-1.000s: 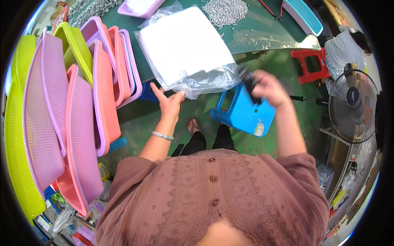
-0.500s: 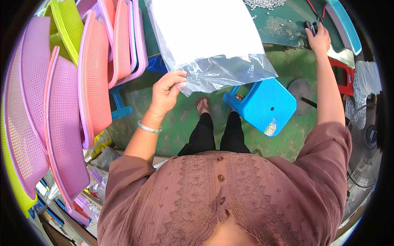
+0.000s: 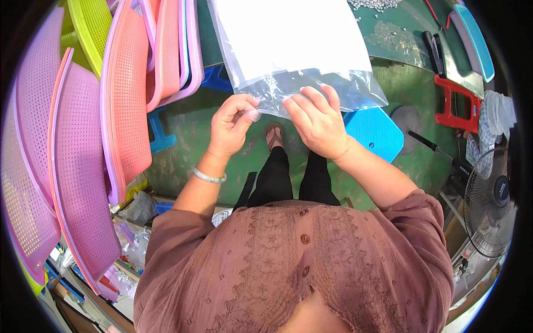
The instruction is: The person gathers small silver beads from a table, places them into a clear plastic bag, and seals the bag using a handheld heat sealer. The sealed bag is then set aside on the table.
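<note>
A clear plastic bag with flat white contents lies on the green table, its loose end hanging over the near edge. My left hand pinches the bag's near left corner between thumb and fingers. Beside it, my right hand is closed on the near edge around the middle, its fingertips partly hidden by the plastic and the hand itself. A black-handled tool lies at the table's right edge, apart from both hands.
Stacked pink and purple plastic baskets crowd the left. Small silvery pieces lie at the far right of the table. Below stand a blue stool and a red stool. A fan stands at right.
My right hand has left the black-handled tool and come left to the bag's near edge. My left hand still holds the corner. The view has shifted slightly.
</note>
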`<state>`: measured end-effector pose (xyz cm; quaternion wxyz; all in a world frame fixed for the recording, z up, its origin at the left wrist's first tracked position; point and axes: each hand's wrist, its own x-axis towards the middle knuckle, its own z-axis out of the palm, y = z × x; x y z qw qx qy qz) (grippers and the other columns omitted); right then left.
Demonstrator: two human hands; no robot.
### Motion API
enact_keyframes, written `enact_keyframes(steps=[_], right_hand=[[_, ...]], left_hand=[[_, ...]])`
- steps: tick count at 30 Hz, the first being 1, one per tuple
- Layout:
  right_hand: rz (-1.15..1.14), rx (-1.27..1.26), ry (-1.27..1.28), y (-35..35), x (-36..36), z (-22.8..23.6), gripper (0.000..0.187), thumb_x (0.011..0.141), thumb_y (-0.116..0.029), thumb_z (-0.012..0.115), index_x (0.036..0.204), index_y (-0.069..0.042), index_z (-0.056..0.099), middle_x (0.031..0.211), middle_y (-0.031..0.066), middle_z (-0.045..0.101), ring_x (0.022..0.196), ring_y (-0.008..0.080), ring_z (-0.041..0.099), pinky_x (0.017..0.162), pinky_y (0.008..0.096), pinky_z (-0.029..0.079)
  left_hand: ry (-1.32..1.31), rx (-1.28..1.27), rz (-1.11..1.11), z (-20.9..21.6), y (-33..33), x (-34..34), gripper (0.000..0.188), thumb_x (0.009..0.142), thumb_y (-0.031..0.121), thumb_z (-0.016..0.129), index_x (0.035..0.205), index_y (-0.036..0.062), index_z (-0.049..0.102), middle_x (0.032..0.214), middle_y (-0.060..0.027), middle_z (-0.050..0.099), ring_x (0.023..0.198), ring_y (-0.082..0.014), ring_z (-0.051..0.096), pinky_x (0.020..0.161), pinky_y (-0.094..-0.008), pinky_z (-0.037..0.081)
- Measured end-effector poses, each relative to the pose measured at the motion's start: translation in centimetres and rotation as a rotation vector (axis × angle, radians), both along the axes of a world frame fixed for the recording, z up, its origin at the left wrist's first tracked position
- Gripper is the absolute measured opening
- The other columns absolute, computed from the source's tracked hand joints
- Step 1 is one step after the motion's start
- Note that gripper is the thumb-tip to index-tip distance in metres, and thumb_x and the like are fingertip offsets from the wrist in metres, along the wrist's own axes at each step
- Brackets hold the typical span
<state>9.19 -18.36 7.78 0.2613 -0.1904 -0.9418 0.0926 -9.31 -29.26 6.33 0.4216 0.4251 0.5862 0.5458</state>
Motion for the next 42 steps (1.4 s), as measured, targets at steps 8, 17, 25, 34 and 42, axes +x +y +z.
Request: enact_keyframes(steps=[8,17,25,34,42], right_hand=[[0.079,-0.219,-0.167,2.6,-0.9,0.1,0.020,0.066,-0.001,0.052,0.082,-0.011,0.058,0.071,-0.0005,0.054,0.081,0.0201,0.051,0.088,0.0462,0.030],[0.250,-0.261,-0.411,4.7,-2.3,0.4,0.009,0.068,-0.005,0.050,0.071,-0.010,0.057,0.069,0.0037,0.057,0.080,0.0225,0.051,0.090,0.0466,0.031],[-0.018,0.001,-0.013,-0.3,-1.4,0.6,0.014,0.065,-0.013,0.053,0.078,-0.008,0.055,0.086,0.0056,0.052,0.076,0.0218,0.048,0.077,0.0397,0.035],[-0.146,0.051,0.052,-1.3,-1.0,-2.6,0.029,0.067,-0.016,0.053,0.094,-0.006,0.057,0.092,0.0026,0.050,0.081,0.0191,0.046,0.070,0.0326,0.035],[-0.166,0.140,0.022,1.5,0.0,-3.1,0.019,0.064,-0.016,0.053,0.082,-0.012,0.058,0.087,0.0005,0.049,0.086,0.0185,0.045,0.075,0.0353,0.032]], left_hand=[[-0.375,0.000,0.480,-2.0,-0.3,4.3,0.007,0.082,0.003,0.056,0.083,0.0070,0.050,0.109,-0.0065,0.046,0.096,-0.0177,0.052,0.082,-0.0332,0.044],[-0.404,-0.329,0.545,-0.3,2.2,5.7,0.022,0.077,0.005,0.064,0.070,0.0076,0.043,0.064,0.0012,0.049,0.054,-0.0068,0.046,0.052,-0.0210,0.044],[-0.505,-0.329,0.722,0.2,3.7,6.2,0.025,0.074,0.000,0.061,0.069,0.0090,0.038,0.061,0.0003,0.045,0.048,-0.0091,0.046,0.041,-0.0228,0.042],[-0.385,-0.493,0.552,1.2,3.9,4.7,0.022,0.073,0.000,0.057,0.074,0.0110,0.038,0.052,0.0004,0.043,0.037,-0.0091,0.037,0.036,-0.0215,0.031],[-0.397,-0.475,0.383,1.8,3.6,3.5,0.018,0.075,0.003,0.057,0.081,0.0087,0.040,0.054,0.0000,0.044,0.039,-0.0085,0.038,0.037,-0.0214,0.032]])
